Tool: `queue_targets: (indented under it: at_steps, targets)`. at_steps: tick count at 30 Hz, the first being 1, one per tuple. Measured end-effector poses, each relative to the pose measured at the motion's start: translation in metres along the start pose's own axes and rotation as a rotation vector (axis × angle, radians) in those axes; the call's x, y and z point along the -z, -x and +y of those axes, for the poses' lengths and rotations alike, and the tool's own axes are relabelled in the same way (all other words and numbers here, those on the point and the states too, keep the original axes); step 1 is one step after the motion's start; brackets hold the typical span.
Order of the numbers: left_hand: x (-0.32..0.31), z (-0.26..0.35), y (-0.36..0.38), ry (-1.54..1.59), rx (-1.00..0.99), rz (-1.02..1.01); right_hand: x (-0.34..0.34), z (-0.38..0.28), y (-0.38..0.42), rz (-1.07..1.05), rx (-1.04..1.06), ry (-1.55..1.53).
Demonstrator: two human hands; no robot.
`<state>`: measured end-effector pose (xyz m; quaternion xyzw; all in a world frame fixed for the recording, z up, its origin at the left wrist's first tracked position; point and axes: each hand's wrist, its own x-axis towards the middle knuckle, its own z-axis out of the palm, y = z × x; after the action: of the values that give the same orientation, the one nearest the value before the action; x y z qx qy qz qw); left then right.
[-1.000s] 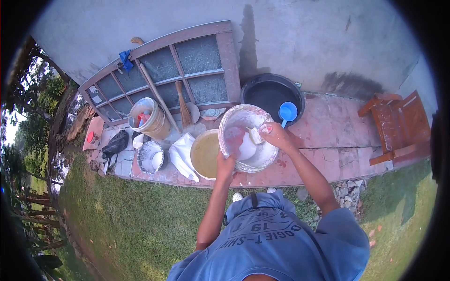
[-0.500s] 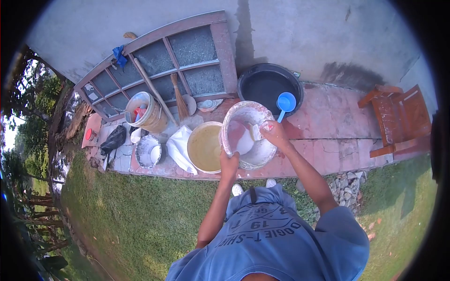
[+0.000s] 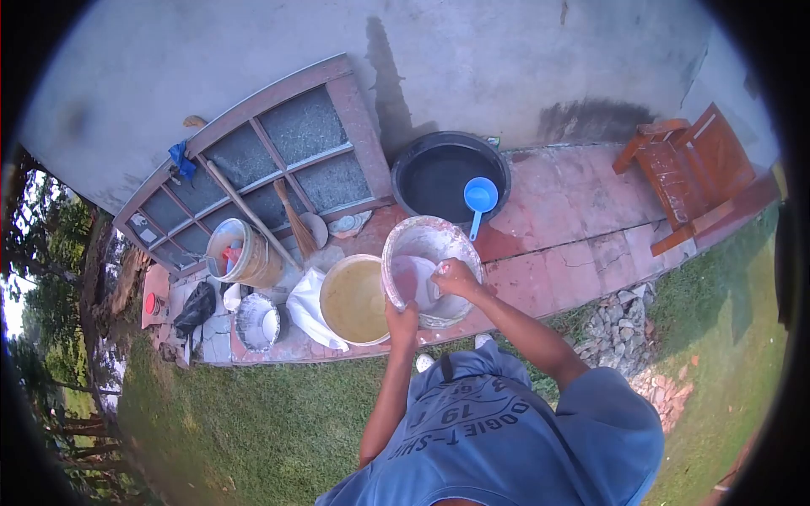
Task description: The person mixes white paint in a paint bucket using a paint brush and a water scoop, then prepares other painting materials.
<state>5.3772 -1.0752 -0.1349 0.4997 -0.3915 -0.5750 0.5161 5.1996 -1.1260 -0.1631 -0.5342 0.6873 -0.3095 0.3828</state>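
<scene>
A paint-smeared white bucket [image 3: 453, 239] is tilted in front of me, with its mouth towards me and whitish liquid inside. My left hand [image 3: 402, 323] is closed round its lower left rim. Inside the mouth, my right hand [image 3: 456, 277] is closed on a small pale thing, mostly hidden by the fingers, close to the inner wall. Just left of the bucket stands a tub of yellowish, murky liquid [image 3: 350, 299]. Behind it is a wide black basin [image 3: 422, 173] of dark water, with a blue dipper [image 3: 481, 195] at its right side.
Further left are a white cloth or sack [image 3: 310, 305], a smeared pail [image 3: 257, 325], a bucket holding things [image 3: 245, 257] and a black bag [image 3: 196, 309]. A broom [image 3: 297, 223] leans on a framed window panel [image 3: 291, 139]. At right are a wooden chair [image 3: 688, 181] and rubble [image 3: 620, 329].
My right hand has moved from the bucket's right rim down and left, deeper into its mouth. My left hand keeps its hold on the rim. The camera view has shifted and turned.
</scene>
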Motion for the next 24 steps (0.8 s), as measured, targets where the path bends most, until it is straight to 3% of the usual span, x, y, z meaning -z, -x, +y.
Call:
queue_targets:
  at_steps: [1, 4, 6, 7, 9, 13, 15, 17, 19, 24]
  targets:
    - [0.001, -0.007, 0.0, -0.015, -0.093, -0.037, -0.01, 0.011, -0.002, -0.026, 0.019, 0.008]
    - [-0.006, 0.001, 0.003, -0.094, -0.088, -0.024, -0.018, 0.029, -0.006, -0.128, -0.08, -0.203]
    - [-0.009, 0.004, 0.005, -0.077, -0.102, 0.02, -0.005, 0.007, 0.004, -0.286, -0.306, -0.651]
    - [-0.009, 0.008, 0.005, -0.106, -0.073, 0.003, 0.0, -0.003, 0.007, -0.335, -0.294, -0.62]
    - [-0.006, 0.01, 0.004, -0.118, -0.053, 0.031, 0.008, -0.021, 0.009, -0.303, -0.283, -0.916]
    - [-0.001, -0.001, 0.001, -0.033, -0.019, 0.032, 0.027, -0.058, 0.006, -0.263, -0.193, -0.829]
    - [0.0, 0.005, 0.002, -0.083, -0.024, 0.044, 0.041, -0.081, 0.011, -0.159, 0.039, -0.771]
    - [0.001, 0.01, 0.003, -0.067, -0.043, 0.054, 0.049, -0.084, 0.005, -0.155, 0.09, -0.775]
    - [0.004, 0.013, 0.004, -0.053, -0.055, 0.059, 0.055, -0.084, -0.001, -0.152, 0.296, -0.624]
    - [0.006, 0.03, 0.001, 0.014, -0.052, 0.086, 0.074, -0.111, 0.022, -0.139, 0.49, -0.39]
